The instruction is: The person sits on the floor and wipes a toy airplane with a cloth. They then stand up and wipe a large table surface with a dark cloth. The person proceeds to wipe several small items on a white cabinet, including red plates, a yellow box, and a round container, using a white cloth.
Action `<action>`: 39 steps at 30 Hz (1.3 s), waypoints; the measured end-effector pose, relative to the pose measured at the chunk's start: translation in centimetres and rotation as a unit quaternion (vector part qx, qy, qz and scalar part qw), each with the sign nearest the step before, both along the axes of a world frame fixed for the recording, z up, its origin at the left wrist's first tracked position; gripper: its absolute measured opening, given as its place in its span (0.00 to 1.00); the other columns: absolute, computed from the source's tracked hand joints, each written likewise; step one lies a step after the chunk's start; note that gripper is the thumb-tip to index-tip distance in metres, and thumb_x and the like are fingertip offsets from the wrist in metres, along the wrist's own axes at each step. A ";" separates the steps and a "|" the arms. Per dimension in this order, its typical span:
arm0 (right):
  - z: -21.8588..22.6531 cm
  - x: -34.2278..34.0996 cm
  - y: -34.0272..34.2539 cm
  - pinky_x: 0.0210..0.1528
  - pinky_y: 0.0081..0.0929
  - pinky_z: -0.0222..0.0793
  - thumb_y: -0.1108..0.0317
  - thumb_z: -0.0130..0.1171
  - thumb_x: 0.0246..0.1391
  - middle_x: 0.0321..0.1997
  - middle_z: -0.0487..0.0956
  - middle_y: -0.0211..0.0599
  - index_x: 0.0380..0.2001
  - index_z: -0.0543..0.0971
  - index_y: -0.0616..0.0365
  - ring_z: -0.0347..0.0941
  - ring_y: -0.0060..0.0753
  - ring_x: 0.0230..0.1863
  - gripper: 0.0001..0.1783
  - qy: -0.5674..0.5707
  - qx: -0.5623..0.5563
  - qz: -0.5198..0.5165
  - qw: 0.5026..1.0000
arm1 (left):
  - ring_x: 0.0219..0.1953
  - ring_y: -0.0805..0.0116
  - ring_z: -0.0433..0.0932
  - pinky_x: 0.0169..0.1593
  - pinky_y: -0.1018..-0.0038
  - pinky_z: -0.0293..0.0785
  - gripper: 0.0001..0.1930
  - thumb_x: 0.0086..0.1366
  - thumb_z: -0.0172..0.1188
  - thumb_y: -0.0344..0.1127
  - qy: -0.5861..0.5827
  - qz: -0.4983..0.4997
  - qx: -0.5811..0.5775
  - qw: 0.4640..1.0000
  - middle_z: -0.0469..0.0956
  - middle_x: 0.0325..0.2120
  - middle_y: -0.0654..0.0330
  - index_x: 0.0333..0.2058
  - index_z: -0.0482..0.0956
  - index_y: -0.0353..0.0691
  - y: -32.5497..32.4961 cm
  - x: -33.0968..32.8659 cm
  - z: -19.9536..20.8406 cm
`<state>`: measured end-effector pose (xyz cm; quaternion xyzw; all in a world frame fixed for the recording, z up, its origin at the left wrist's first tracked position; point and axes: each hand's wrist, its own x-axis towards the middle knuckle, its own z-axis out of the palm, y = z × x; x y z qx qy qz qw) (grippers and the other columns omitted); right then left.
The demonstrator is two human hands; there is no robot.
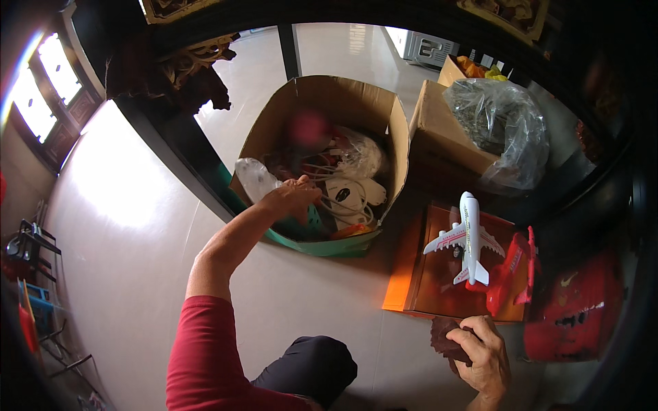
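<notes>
My left hand [298, 196] reaches over the near left rim of a large open cardboard box [329, 92], its fingers closed. A blurred pink-red round thing [308, 129] shows just above the fingers; whether they hold it is unclear. Inside, beside the hand, lie white cables [336, 198], a white flat device [353, 195] and clear plastic wrapping [363, 156]. At the lower right my right hand [480, 353] grips a crumpled dark brown cloth [449, 338]. Beyond it a white toy airplane [469, 236] sits on an orange box [397, 281].
A red plastic toy piece [506, 277] lies beside the airplane. Behind stands another cardboard box [439, 127] with a clear plastic bag [524, 137] on it. A red bag [572, 318] is at the right. Dark carved furniture legs [168, 140] frame the boxes; folding chairs [34, 250] stand far left.
</notes>
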<state>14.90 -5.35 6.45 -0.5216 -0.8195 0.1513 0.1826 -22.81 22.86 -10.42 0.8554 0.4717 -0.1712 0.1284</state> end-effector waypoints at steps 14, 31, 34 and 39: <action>-1.1 1.1 0.7 0.34 0.38 0.72 0.82 0.67 0.26 0.36 0.71 0.37 0.34 0.78 0.55 0.70 0.45 0.37 0.23 0.025 0.006 -0.004 1.000 | 0.48 0.56 0.77 0.45 0.58 0.73 0.28 0.37 0.68 0.37 0.291 -0.024 -0.084 0.953 0.80 0.40 0.59 0.44 0.80 0.45 2.7 3.4 4.9; -1.4 0.8 0.7 0.34 0.38 0.73 0.82 0.68 0.26 0.36 0.71 0.36 0.33 0.77 0.54 0.71 0.43 0.37 0.23 0.023 0.005 -0.011 1.000 | 0.47 0.66 0.75 0.50 0.72 0.72 0.21 0.47 0.66 0.34 -0.189 -0.048 0.240 0.951 0.78 0.41 0.56 0.43 0.80 0.44 5.4 1.6 6.0; -1.6 0.9 0.6 0.34 0.38 0.73 0.82 0.67 0.26 0.36 0.71 0.36 0.33 0.77 0.54 0.71 0.44 0.37 0.23 0.022 0.006 -0.016 1.000 | 0.48 0.67 0.73 0.51 0.70 0.70 0.21 0.45 0.63 0.26 -0.259 -0.030 0.222 0.940 0.79 0.40 0.60 0.42 0.80 0.45 4.6 3.3 8.6; -1.8 0.9 0.9 0.34 0.39 0.72 0.82 0.66 0.27 0.35 0.71 0.36 0.34 0.77 0.55 0.71 0.45 0.36 0.23 0.033 0.013 -0.009 0.999 | 0.47 0.61 0.74 0.51 0.68 0.70 0.17 0.51 0.56 0.21 -0.204 -0.079 0.231 0.948 0.78 0.40 0.57 0.39 0.82 0.45 8.1 -1.6 5.0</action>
